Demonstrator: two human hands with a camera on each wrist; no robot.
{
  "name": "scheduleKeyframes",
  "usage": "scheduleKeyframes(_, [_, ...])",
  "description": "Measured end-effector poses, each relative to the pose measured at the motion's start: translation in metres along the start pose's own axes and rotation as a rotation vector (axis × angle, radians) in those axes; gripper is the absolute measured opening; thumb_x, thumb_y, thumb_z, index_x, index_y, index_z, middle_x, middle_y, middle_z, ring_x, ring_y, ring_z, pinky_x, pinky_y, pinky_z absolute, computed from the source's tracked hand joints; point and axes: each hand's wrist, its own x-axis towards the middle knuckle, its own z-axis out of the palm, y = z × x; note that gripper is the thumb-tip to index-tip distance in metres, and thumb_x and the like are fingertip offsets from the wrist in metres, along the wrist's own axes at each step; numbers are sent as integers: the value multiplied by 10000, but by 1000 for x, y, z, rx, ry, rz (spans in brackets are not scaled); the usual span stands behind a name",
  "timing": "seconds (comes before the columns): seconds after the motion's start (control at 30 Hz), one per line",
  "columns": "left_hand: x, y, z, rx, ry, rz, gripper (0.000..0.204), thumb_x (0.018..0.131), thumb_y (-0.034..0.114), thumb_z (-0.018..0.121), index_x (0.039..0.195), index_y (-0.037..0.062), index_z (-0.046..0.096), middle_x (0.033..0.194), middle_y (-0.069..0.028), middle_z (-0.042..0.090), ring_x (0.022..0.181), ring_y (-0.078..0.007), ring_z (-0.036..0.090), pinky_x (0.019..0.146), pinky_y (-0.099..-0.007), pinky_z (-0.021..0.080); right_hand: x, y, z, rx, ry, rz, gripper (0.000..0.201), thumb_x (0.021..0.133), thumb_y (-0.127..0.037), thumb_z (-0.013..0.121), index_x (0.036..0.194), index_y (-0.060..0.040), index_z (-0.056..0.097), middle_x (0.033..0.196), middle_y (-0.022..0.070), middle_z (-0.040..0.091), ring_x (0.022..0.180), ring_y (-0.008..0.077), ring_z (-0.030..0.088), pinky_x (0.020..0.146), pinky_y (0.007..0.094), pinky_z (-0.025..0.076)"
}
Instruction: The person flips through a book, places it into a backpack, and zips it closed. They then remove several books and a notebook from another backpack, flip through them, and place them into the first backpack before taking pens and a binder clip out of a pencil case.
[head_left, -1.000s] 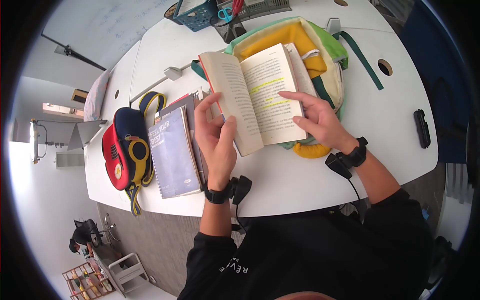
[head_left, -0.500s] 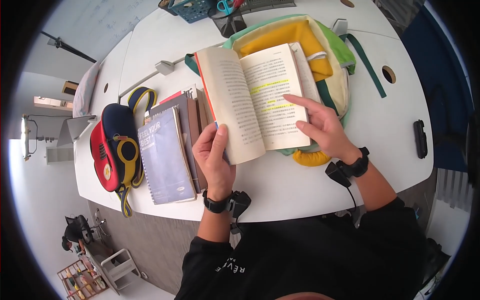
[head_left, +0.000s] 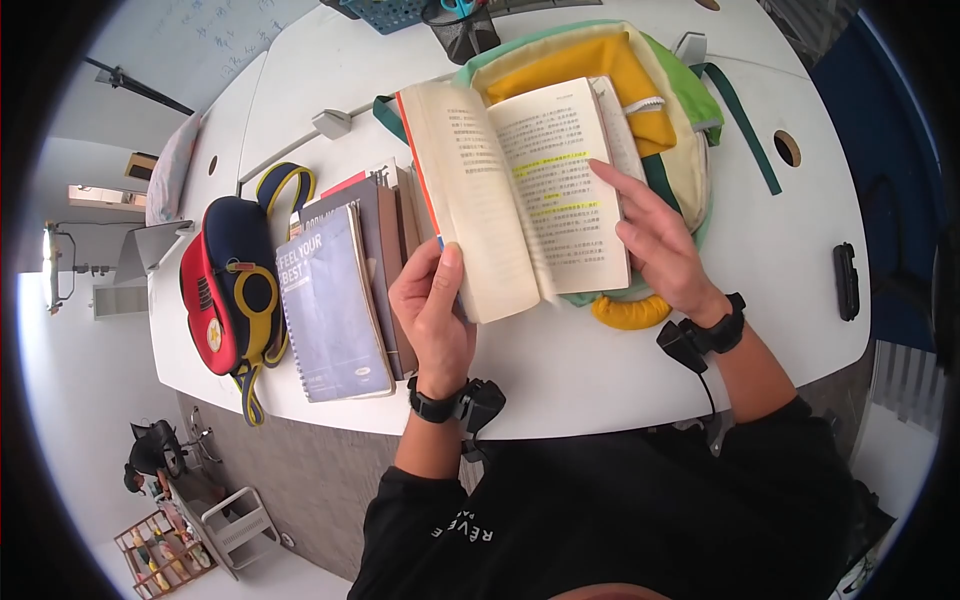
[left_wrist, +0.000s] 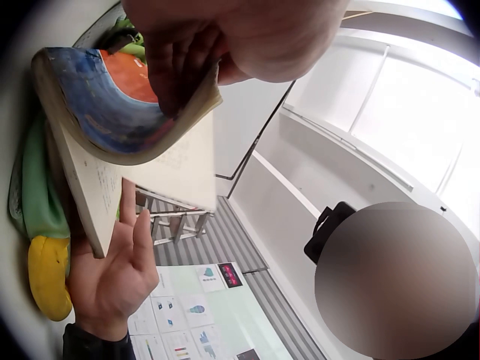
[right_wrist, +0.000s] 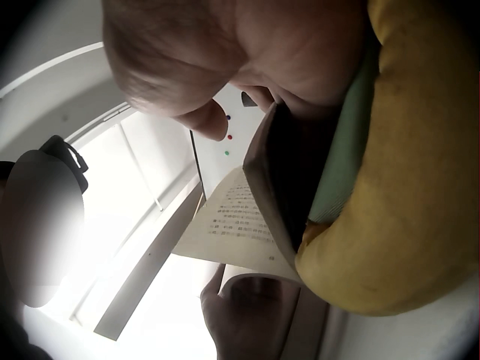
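Note:
An open paperback book (head_left: pixel 575 240) with yellow-highlighted lines on its right page leans over a green, cream and yellow backpack (head_left: pixel 683 130). My left hand (head_left: pixel 432 305) grips the book's left side, thumb on the page and fingers behind the cover. In the left wrist view that blue and orange cover (left_wrist: pixel 105 112) bends under the fingers. My right hand (head_left: pixel 665 245) is at the right page's edge, index finger extended onto the page and thumb beside the edge. A loose leaf (right_wrist: pixel 236 221) stands up from the gutter in the right wrist view.
Left of the book lie a spiral notebook (head_left: pixel 335 320) on several other books and a red and navy bag (head_left: pixel 235 290). A black mesh pen holder (head_left: pixel 460 38) stands at the back. A black case (head_left: pixel 847 282) lies far right on the white table (head_left: pixel 560 390).
My left hand's spread fingers have closed on the book's left side. The left page now shows a shorter text block. My right hand has shifted slightly right, toward the page edge.

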Motion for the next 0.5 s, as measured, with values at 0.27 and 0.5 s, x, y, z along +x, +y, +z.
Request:
scheduleKeyframes(0.27, [1,-3,-4,20,-23,37,253,1005,139,575,1104,-80,656,970,-83,710,842,-105,652,774,-240,507,-3,2,-4,-20,19,22,648,1005,-108,492,1569,-1,191,1491,213,425,1354,234,449,1132,364,355])
scheduleKeyframes(0.5, [0,-1,-1,22,30,51,242,991,133,583,1079,-78,662,937,-71,706,806,-98,644,750,-233,501,2,-3,4,-110,-65,-133,801,927,13,499,1592,-35,53,1534,225,362,1411,255,389,1160,389,323])
